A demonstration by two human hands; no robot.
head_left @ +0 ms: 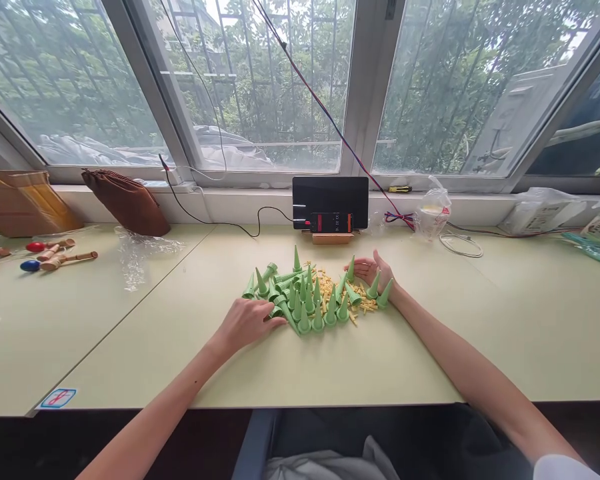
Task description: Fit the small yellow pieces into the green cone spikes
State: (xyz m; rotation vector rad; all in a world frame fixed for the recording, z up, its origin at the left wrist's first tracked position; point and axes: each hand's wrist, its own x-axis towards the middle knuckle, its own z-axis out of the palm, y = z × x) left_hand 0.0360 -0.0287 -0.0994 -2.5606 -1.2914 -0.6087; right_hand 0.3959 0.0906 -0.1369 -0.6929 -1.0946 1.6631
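Several green plastic cones [305, 321] lie in a heap in the middle of the table, some upright and some on their sides. Small pale yellow stick-like pieces [325, 283] are scattered among them, mostly toward the right. My left hand [250, 317] rests at the heap's left edge against the nearest cones, thumb apart, with its fingertips partly hidden. On the right side, my right hand [375, 268] lies behind a few standing cones, its palm turned in toward the heap. Its fingers are stretched out and hold nothing; a cone [351, 269] stands in front of them.
A black tablet [330, 193] and a phone [333, 223] stand on a brown stand behind the heap. Wooden toys [55, 260], a brown pouch [127, 200] and crumpled clear plastic [135, 257] lie at left. A plastic-wrapped cup [433, 212] stands back right.
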